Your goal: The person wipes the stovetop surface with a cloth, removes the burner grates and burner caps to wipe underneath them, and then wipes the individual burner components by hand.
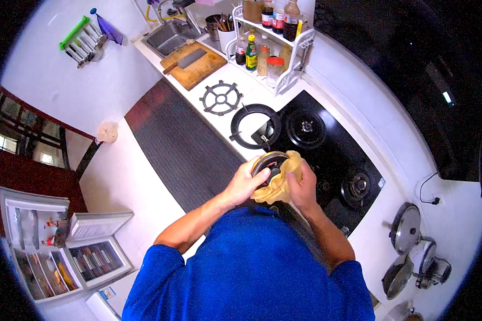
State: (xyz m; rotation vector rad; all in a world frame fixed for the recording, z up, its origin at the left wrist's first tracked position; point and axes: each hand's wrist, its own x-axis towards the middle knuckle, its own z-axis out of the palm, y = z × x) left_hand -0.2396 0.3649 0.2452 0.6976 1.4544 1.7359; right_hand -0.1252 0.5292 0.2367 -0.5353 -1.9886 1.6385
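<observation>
A dark round part (268, 159) is gripped by its rim in the curled left hand (247, 182), apparently for steadiness; a yellow cloth (277, 190) is bunched against it by the half-closed right hand (304, 186), near the stove (334, 144). A spoked grate (221, 94) is laid on the counter (256, 90), presumably to free the stove.

Yellow cloth (277, 189) against dark ring (261, 159)

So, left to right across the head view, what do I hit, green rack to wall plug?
Green rack → cutting board → left hand → yellow cloth → right hand → rightmost burner → wall plug.
</observation>
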